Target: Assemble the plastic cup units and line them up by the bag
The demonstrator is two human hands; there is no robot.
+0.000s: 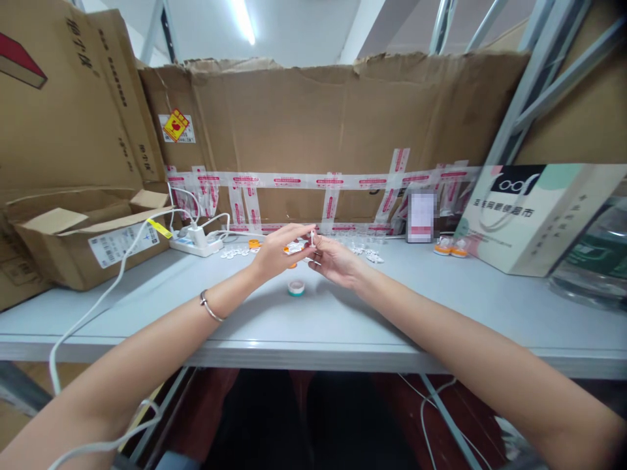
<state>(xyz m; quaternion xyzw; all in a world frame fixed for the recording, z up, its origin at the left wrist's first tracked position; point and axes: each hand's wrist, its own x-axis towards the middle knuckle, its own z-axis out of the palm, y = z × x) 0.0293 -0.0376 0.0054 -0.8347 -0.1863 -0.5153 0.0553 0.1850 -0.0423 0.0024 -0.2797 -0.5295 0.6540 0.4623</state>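
Above the middle of the grey table [264, 326], my left hand [279, 251] and my right hand [337, 260] meet at the fingertips. Between them is a small white piece [312, 240], pinched by the fingers of both hands; its exact shape is too small to tell. Just below the hands, a small round container [296, 288] with a teal base stands on the table. Behind my hands lie white pieces [236, 252] on the left, more white pieces [367, 253] on the right, and an orange ring-like part [253, 243].
An open cardboard box [83, 241] and a white power strip [196, 243] with cables are on the left. At the back right, a phone [422, 217] stands upright near orange-based containers [450, 248]. A paper bag [529, 222] and a large clear bottle [595, 254] are farther right.
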